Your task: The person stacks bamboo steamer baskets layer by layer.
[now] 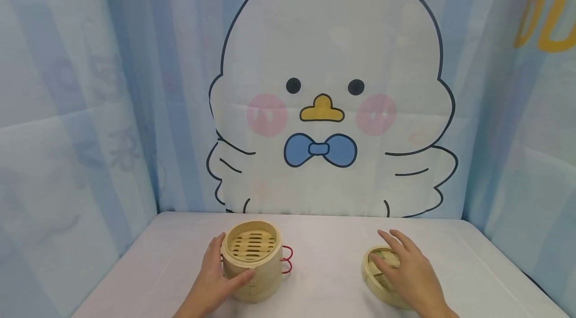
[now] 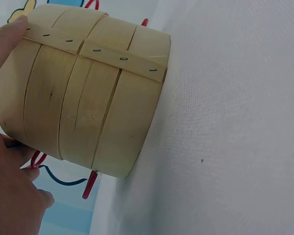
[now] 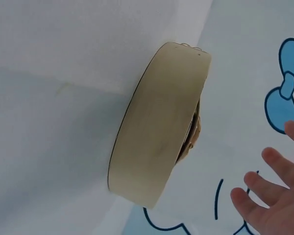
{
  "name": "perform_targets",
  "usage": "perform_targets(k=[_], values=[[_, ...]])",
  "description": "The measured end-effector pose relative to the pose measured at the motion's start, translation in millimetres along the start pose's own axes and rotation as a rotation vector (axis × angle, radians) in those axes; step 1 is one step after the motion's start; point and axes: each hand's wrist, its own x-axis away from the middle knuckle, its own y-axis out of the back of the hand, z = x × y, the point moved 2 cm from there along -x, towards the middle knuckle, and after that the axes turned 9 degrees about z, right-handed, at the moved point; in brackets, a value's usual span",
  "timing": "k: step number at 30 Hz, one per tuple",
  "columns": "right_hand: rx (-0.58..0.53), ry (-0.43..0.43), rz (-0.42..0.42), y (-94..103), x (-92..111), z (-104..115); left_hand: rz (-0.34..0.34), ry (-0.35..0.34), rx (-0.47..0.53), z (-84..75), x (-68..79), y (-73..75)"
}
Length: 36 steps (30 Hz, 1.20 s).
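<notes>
By the left hand [image 1: 215, 274], the stacked bamboo steamer [image 1: 258, 278] is gripped on the desk [image 1: 326, 268], thumb in front; red loops [image 1: 292, 251] are seen at its right. Farther right, the woven-topped bamboo lid [image 1: 373, 280] is overhung by the right hand [image 1: 413, 274], fingers spread.

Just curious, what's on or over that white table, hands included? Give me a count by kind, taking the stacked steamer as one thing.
Steamer stack: 1
Woven-topped lid: 1
Hands: 2 (left hand, right hand)
Total: 4
</notes>
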Motion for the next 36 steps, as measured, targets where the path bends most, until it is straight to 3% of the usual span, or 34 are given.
perform_targets(k=[5, 15, 24, 36], values=[[-0.001, -0.046, 0.039, -3.9, 1, -9, 0.003, 0.008, 0.009, 0.5, -0.7, -0.2], [0.025, -0.047, 0.076, -9.9, 4, -22, -0.001, -0.004, 0.006, 0.8, -0.6, 0.8], [0.019, -0.131, 0.211, -13.8, 2, -30, 0.0, 0.004, 0.018, 0.1, -1.8, -0.3], [0.02, -0.197, 0.331, -15.0, -2, -40, -0.006, 0.005, 0.012, -0.9, -0.4, 0.8]])
